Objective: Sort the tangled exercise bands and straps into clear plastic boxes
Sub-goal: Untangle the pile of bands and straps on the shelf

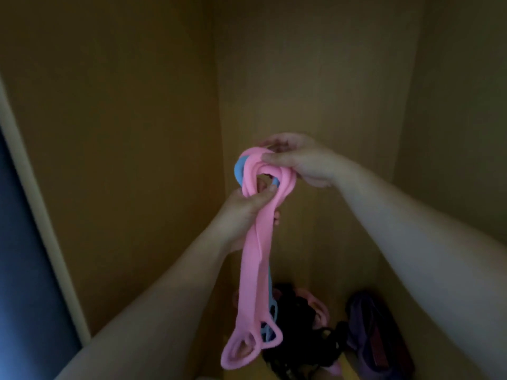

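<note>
Centre frame, the pink band [251, 270] is hanging near vertical, tangling with a blue band [239, 170] at its top. The right hand [301, 160] is pinching that top; the left hand [241, 212] is gripping the strands just beneath (2 hands close together).

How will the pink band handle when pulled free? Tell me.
Probably floppy: the pink band hangs limp from the left hand and right hand. Likely light: a pinch holds it. May snag: it loops round the blue band.
</note>
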A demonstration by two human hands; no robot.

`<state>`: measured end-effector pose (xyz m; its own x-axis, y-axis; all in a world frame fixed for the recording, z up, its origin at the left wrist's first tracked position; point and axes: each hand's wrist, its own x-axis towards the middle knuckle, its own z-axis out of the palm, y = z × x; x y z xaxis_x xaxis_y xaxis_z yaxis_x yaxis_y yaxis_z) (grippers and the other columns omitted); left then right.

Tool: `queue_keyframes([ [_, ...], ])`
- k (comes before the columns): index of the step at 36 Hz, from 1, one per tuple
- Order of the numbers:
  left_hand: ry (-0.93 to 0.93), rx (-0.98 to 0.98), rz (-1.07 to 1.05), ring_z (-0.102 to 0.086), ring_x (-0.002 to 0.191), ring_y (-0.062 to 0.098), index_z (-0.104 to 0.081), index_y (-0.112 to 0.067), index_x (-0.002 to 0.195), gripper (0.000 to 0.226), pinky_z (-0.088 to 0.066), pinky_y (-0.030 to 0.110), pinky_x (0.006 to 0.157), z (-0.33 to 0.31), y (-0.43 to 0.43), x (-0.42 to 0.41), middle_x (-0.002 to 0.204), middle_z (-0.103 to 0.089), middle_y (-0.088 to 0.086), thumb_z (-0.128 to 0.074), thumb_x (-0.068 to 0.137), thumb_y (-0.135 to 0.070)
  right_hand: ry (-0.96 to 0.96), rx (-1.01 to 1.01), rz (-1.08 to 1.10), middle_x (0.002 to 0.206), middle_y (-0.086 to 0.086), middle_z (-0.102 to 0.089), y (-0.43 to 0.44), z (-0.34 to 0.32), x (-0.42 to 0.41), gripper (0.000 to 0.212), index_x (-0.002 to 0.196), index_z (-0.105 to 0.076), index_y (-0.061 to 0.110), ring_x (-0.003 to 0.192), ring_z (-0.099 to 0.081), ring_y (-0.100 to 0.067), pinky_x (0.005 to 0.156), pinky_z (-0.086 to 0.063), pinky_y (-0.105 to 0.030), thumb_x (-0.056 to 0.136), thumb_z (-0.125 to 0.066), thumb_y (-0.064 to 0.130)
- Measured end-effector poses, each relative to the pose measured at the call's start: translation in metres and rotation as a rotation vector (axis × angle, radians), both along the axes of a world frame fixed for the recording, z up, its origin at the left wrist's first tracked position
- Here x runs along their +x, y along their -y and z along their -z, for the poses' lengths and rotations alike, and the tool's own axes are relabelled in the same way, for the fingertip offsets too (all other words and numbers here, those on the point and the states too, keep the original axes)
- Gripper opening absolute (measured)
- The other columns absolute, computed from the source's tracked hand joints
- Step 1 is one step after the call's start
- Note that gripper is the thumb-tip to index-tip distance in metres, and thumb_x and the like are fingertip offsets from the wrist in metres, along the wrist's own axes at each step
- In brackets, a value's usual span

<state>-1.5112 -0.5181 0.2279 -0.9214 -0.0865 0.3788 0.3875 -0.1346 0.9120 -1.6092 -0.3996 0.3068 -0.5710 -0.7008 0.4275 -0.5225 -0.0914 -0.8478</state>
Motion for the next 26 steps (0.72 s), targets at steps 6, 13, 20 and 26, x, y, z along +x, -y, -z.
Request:
queue_keyframes([
  [6, -0.037, -0.010, -0.077, -0.056, 0.055, 0.018, -0.059, -0.002, 0.101, 0.017, -0.051, 0.030, 0.051, 0.012, 0.004, 0.013, 0.069, -0.057, 0.011, -0.059, 0.093, -0.017, 0.021, 0.092, -0.053, 0.102, -0.005, -0.066, -0.002, 0.012, 0.009, 0.029, 0.113, -0.059, 0.016, 0.091, -0.064, -0.017, 0.085, -0.055, -0.034, 0.086, -0.066, 0.021],
  [13, -0.038, -0.045, -0.215, -0.052, 0.054, 0.017, -0.059, -0.008, 0.087, 0.009, -0.046, 0.027, 0.051, 0.024, 0.007, 0.014, 0.062, -0.054, 0.006, -0.061, 0.093, -0.015, 0.123, 0.091, 0.029, 0.087, -0.002, -0.069, -0.010, 0.053, -0.007, 0.034, 0.104, -0.063, 0.019, 0.079, -0.065, -0.017, 0.075, -0.052, -0.034, 0.083, -0.060, 0.046],
  [20, 0.042, 0.001, -0.301, -0.053, 0.052, 0.017, -0.062, -0.010, 0.086, 0.011, -0.047, 0.031, 0.053, 0.043, 0.011, 0.009, 0.061, -0.055, 0.005, -0.062, 0.092, -0.018, 0.225, 0.312, 0.224, 0.100, -0.006, -0.067, -0.024, 0.137, -0.054, 0.015, 0.102, -0.059, 0.017, 0.071, -0.064, -0.013, 0.064, -0.051, -0.025, 0.096, -0.056, 0.030],
  [26, 0.057, -0.001, -0.367, -0.054, 0.051, 0.016, -0.062, -0.017, 0.077, 0.015, -0.047, 0.030, 0.053, 0.047, 0.013, -0.002, 0.058, -0.056, 0.002, -0.063, 0.092, -0.018, 0.274, 0.609, 0.401, 0.101, -0.011, -0.063, -0.041, 0.213, -0.091, 0.030, 0.112, -0.061, 0.009, 0.080, -0.057, -0.019, 0.069, -0.044, -0.029, 0.095, -0.057, 0.034],
])
